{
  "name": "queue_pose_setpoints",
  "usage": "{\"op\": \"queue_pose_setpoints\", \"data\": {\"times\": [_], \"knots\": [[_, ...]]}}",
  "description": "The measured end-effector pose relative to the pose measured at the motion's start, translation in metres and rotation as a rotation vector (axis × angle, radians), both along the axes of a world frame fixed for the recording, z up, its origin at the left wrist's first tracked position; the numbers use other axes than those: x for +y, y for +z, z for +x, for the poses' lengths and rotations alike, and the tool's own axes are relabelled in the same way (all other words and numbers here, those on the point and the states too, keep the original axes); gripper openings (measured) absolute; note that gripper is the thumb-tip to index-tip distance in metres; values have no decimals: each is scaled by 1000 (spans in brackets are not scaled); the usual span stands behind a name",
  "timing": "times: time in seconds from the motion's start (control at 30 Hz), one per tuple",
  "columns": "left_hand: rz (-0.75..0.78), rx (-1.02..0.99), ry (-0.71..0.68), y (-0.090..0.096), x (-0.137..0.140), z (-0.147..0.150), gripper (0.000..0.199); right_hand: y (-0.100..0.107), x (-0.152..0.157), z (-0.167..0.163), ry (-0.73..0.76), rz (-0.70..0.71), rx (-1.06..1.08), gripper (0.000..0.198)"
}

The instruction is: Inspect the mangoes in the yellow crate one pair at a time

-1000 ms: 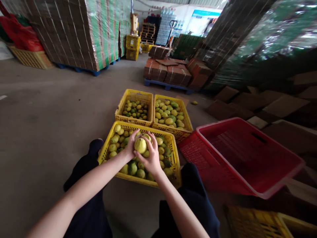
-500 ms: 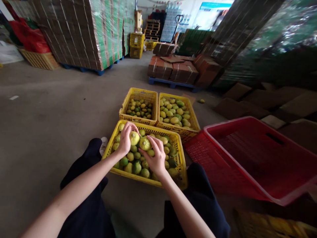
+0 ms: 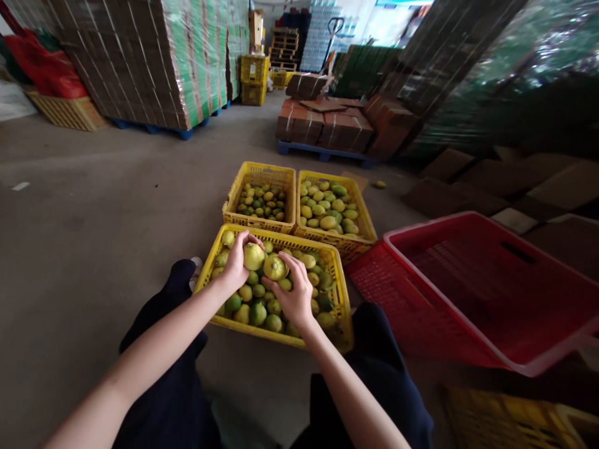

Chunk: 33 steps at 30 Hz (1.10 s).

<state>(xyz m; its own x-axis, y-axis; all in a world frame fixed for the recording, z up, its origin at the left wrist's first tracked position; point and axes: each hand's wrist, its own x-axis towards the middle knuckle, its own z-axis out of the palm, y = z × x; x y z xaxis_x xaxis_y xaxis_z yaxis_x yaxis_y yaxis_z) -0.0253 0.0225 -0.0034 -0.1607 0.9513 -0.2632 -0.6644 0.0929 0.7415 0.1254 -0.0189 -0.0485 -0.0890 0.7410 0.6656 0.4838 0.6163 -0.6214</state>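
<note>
Yellow-green lemons (image 3: 258, 313) fill much of the near yellow crate (image 3: 276, 337), which stands on the floor between my legs. Above its far half, my left hand (image 3: 238, 262) is closed around a pale yellow lemon (image 3: 253, 256). Close beside it, my right hand (image 3: 294, 290) grips another lemon (image 3: 275, 267) between thumb and fingers, its tip end turned toward me. The two held lemons are near each other with a narrow gap. Some fingers of the left hand are hidden behind its lemon.
Beyond are a yellow crate of smaller lemons (image 3: 259, 167) and one of larger lemons (image 3: 367, 215). A big red crate (image 3: 390, 293) stands tilted at the right. A stray lemon (image 3: 380, 184) lies on the floor. Flattened cartons (image 3: 322, 128) sit on a blue pallet; wrapped stacks (image 3: 126, 62) stand behind.
The view has shifted slightly, so the background sits a little higher and further left. Both hands keep hold of their lemons, with the right one's lemon turned very slightly.
</note>
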Motion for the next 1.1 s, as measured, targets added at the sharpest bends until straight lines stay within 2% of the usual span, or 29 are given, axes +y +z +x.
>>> {"op": "queue_pose_setpoints", "data": {"times": [0.1, 0.23, 0.4, 0.6, 0.8, 0.9, 1.0, 1.1], "knots": [[-104, -104, -10, 3, 2, 2, 25, 0, 2, -1, 6, -167, 139, 48], [-231, -284, -37, 7, 3, 6, 16, 3, 2, -8, 73, -486, 534, 63], [-249, -273, -83, 5, 5, 14, 18, 8, 1, -15, 107, -845, 943, 54], [-326, -277, -58, -4, 11, 16, 15, 12, 7, -8, 233, -989, 1171, 40], [-398, -297, 18, -11, 12, 17, 15, 10, 15, 0, 211, -1155, 1240, 25], [-425, -336, -81, -12, 11, 18, 17, 9, 17, 2, 191, -1243, 1314, 23], [-451, -336, -209, -14, 10, 18, 22, 11, 17, 4, 176, -1266, 1381, 25], [-437, -287, -273, -18, 10, 17, 25, 13, 18, 6, 178, -1278, 1387, 29]]}}
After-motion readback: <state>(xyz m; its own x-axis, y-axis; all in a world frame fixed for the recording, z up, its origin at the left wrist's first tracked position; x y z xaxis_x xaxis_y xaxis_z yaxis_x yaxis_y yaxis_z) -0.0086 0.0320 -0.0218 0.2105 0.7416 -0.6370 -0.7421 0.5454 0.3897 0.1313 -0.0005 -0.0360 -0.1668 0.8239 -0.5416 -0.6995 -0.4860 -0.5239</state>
